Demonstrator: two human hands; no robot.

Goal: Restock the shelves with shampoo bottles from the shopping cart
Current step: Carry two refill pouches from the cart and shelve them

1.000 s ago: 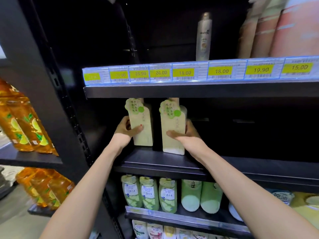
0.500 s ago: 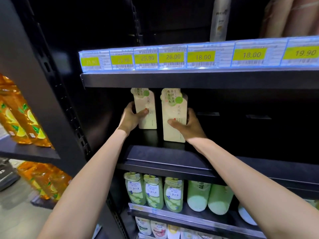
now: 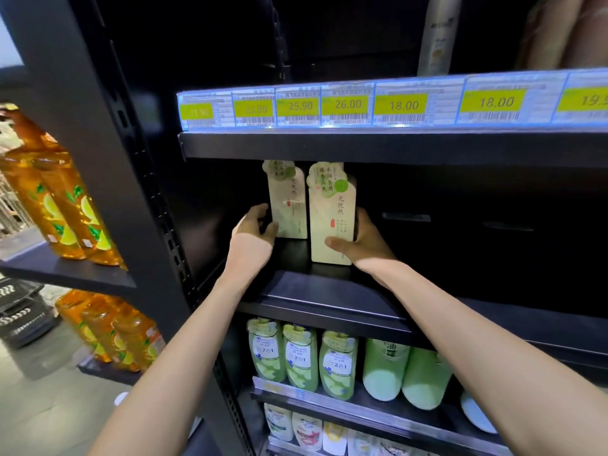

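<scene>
We have pushed both bottles deeper into the rack. A second ago they were close to the front edge. Now they stand further in, right under the price tags at 12 o'clock.

Our left hand is curled round the left shampoo bottle, with the thumb on its front. Our right hand grips the right shampoo bottle, thumb low on the front and fingers round its right side. Both bottles are upright and just beside each other. The left one sits further back than the right one. They look set down on the middle shelf, but we cannot be sure about the left one's bottom.

We think these two are nearly put away. What is left is to let go and fetch more.

The shelf is black and smooth, with a raised lip at the front. A tall white bottle stands up at 1 o'clock. Green bottles fill the shelf at 6 o'clock. Orange bottles stand on the next rack at 9 o'clock. At 8 o'clock there is grey floor and a black basket thing. We cannot tell if it is the cart.
</scene>
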